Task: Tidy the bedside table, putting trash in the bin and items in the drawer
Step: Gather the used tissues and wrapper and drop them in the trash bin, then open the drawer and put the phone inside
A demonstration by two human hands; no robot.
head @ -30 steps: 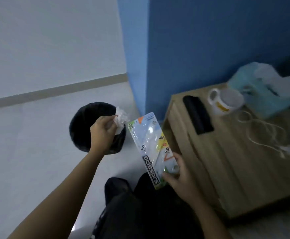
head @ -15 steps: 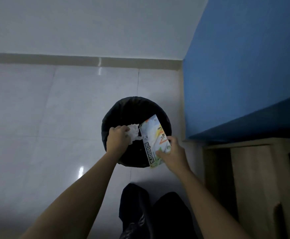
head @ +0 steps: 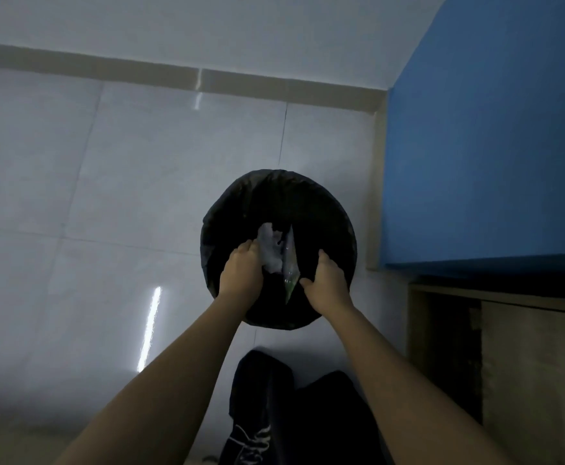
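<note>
A round bin [head: 338, 209] with a black liner stands on the floor below me. Both my hands are over its mouth. My left hand [head: 241, 271] is curled, and a crumpled white tissue [head: 269, 248] lies against its fingertips; whether the fingers still grip it is hidden. My right hand [head: 328, 281] has thumb and fingers spread, holding nothing. The scissors packaging [head: 289, 263] hangs edge-on between the two hands, inside the bin's opening, apart from the right hand.
The wooden bedside table [head: 526, 347] shows at the lower right, its top out of view. A blue wall [head: 492, 146] rises to the right of the bin. Pale floor tiles [head: 106, 196] spread to the left. My dark-trousered legs [head: 291, 414] are at the bottom.
My view swung from the table down to the bin. Both hands went lower over its mouth. My right hand let go of the scissors packaging, which has turned edge-on inside the bin.
</note>
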